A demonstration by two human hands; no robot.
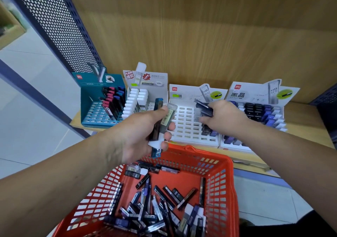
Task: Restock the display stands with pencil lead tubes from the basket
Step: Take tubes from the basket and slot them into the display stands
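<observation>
While left hand (140, 134) grips several lead tubes (157, 123) above red basket (193, 156), right hand (224, 116) pinches dark tubes (204, 107) over white stand (186, 125)

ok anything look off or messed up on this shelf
Nothing looks damaged or spilled. Loose tubes lie jumbled in the red basket, and the white stand under the right hand has mostly bare slots, unlike the fuller stand right of it.

bright, even light | soft shadows | wide-angle edge distortion | slight blur
</observation>
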